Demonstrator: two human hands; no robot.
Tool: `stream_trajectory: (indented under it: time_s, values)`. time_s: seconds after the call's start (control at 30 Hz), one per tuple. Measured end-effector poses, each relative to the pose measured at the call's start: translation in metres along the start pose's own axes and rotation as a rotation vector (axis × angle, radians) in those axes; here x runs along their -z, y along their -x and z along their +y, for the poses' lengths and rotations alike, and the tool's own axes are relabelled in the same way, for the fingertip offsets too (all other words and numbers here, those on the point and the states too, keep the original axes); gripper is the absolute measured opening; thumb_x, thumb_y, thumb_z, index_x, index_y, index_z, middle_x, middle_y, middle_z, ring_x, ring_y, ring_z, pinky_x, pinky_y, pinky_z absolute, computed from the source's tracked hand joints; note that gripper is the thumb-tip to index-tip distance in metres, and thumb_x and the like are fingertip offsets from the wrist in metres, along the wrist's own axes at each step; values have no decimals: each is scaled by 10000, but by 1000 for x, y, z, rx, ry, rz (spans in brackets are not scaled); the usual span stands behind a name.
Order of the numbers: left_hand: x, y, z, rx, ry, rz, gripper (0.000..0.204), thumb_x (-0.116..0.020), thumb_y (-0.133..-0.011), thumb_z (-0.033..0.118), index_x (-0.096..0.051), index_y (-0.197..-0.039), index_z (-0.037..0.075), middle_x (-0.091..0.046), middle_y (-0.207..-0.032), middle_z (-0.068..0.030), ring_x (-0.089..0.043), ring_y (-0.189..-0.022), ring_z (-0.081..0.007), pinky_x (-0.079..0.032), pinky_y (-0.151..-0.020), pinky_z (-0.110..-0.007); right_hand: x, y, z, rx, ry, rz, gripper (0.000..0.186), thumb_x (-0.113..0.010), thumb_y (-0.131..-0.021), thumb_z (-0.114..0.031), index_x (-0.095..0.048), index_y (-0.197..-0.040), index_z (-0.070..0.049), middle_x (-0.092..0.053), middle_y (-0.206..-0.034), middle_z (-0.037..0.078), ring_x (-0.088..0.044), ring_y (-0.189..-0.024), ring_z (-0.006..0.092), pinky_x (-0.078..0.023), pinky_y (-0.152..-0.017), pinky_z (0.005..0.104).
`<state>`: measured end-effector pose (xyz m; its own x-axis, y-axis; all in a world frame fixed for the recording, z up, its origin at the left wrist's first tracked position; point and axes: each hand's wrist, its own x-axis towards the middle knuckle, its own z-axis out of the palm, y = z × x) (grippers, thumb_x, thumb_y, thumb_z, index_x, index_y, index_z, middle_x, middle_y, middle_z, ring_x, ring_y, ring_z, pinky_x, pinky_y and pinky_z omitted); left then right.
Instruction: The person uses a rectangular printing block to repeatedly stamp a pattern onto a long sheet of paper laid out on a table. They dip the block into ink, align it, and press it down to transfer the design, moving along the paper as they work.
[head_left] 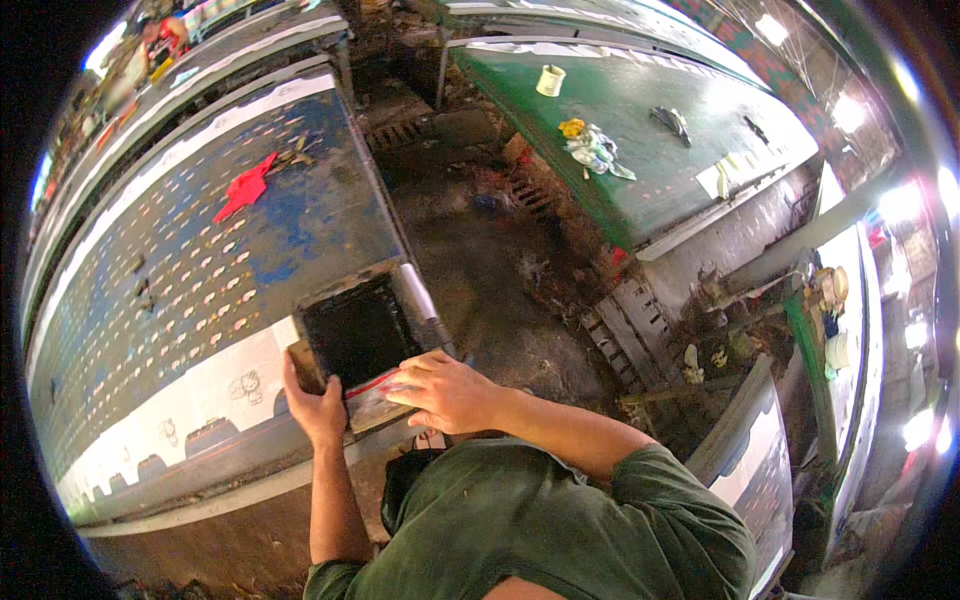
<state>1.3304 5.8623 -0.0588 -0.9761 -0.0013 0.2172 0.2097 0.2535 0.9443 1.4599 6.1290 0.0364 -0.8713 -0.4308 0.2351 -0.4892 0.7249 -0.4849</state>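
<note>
A printing frame with a black inner panel [358, 328] lies at the near right corner of a long printing table. Its brown left side bar [308, 365] is in the grip of my left hand [318, 408], thumb along the inner edge. My right hand [448, 393] rests over the frame's near right corner with its fingers bent. Beneath those fingertips runs a pale strip with a red line [372, 386]; what the fingers hold is partly hidden. White sheet with cartoon figures [225, 392] extends left from the frame.
The blue-stained tabletop [290, 230] bears rows of small prints and a red cloth [246, 188]. Across the dark aisle stands a green table [640, 130] with a white cup [550, 80] and crumpled rags [594, 150]. Slatted grating [628, 330] lies on the floor.
</note>
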Motion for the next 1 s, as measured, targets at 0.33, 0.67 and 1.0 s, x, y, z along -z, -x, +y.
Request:
stream_trajectory:
  time_s: [0.33, 0.67, 1.0]
  values:
    - [-120, 27, 103, 19, 90, 330, 927, -721, -875, -168, -453, -1735, 51, -537, -1680, -174, -560, -1463, -277, -470, -1219, -415, 105, 196, 161, -172, 18, 456, 333, -851, -955, -161, -806, -1281, -105, -758, -1388, 90, -707, -1295, 342, -563, -1122, 493]
    - [-252, 58, 159, 33, 160, 387, 935, -730, -883, -149, -442, -1742, 82, -488, -1708, -148, -553, -1470, -281, -465, -1238, -420, 205, 351, 299, -530, -129, 609, 254, -781, -980, -19, -803, -1232, -30, -807, -1235, 185, -764, -1180, 400, -623, -1035, 476]
    - [-336, -20, 174, 81, 277, 439, 940, -700, -884, -142, -441, -1749, 119, -488, -1705, -164, -544, -1502, -321, -433, -1286, -471, 222, 244, 419, -420, -198, 456, 493, -782, -982, -95, -690, -1461, -30, -706, -1433, 216, -678, -1337, 427, -572, -1152, 493]
